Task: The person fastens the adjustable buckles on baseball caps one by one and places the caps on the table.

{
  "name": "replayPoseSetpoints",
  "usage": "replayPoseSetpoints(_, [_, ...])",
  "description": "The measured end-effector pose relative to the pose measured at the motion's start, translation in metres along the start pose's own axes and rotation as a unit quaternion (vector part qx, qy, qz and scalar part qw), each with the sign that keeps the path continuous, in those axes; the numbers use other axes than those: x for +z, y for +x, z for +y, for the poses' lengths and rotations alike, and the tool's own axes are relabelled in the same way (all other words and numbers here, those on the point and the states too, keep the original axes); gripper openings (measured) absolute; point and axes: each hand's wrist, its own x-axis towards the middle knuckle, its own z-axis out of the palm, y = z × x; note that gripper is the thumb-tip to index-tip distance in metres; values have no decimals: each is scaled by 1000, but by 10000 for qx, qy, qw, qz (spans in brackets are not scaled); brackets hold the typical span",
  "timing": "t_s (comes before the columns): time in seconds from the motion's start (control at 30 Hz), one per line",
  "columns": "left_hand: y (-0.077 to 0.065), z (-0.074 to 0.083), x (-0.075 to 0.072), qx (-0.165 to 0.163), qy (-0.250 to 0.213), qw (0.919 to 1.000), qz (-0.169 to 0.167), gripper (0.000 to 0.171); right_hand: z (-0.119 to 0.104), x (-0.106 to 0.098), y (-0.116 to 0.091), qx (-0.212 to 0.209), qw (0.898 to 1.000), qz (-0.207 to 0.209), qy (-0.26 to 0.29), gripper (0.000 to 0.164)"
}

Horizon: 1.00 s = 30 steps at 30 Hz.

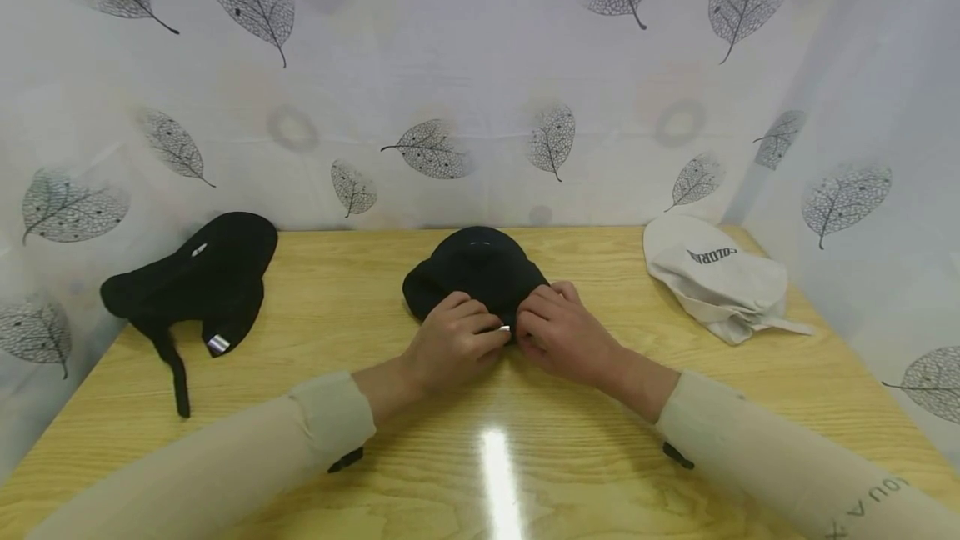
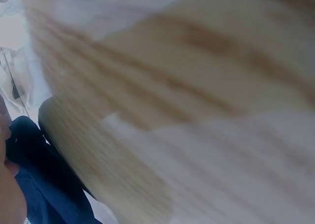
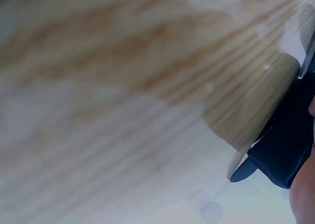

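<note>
A black cap (image 1: 476, 261) sits at the middle of the table, crown up. At its near edge both hands meet, knuckles up and fingers curled. My left hand (image 1: 459, 340) pinches the near edge, with a small shiny whitish piece (image 1: 505, 328) showing beside its fingertips. Close by, my right hand (image 1: 558, 330) pinches the same edge on the right; its fingertips are partly hidden. In the left wrist view the dark cap fabric (image 2: 42, 184) lies beside the hand at the left border. The right wrist view has the cap (image 3: 280, 152) against the hand (image 3: 304, 194) at the right border.
Another black cap (image 1: 202, 273) lies on its side at the table's left, its strap (image 1: 178, 377) hanging toward me. A cream cap (image 1: 716, 273) with dark lettering rests at the right. Behind the wooden table (image 1: 420, 473) hangs a leaf-print curtain (image 1: 480, 90).
</note>
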Motion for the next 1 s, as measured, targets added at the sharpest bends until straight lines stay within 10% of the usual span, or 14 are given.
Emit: replayPoseSetpoints(1.0, [0, 0, 1, 47, -103, 9999, 49, 10, 0, 2, 2, -266, 9988, 282, 312, 26])
